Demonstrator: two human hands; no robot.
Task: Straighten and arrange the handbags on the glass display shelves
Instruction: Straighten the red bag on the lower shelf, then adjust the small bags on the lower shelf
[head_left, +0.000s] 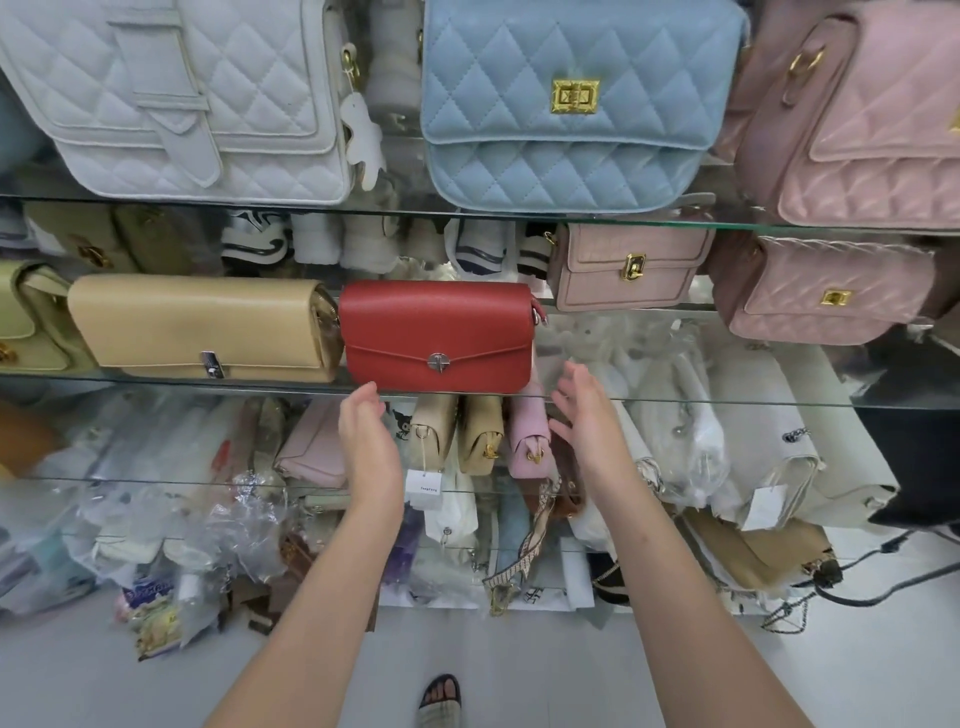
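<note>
Setting: tiered glass display shelves stocked with handbags; pale floor (519, 675) below, with wrapped stock heaped under the shelving.

Hands: left hand (366, 436) and right hand (587, 415) are both raised with fingers straight and loose, palms facing each other, holding nothing. They flank the lower corners of the red handbag (439, 335). Left fingertips are at its lower left corner; contact cannot be told. The right hand is just beside its lower right corner, apart from it.

Red handbag: upright on the middle glass shelf (727, 401), flap forward, round silver clasp (439, 362) centred.

- Left of it, touching: beige handbag (200, 327).
- Right of it and further back: pink textured bag (628, 267), then a quilted pink bag (821, 291).
- Above it, on the next shelf: white quilted bag (171, 98), blue quilted bag (576, 104), large pink bag (872, 119).
- Below it: small bags standing on end, and a white hang tag (423, 486) whose print is too small to read.

No brand legible.
</note>
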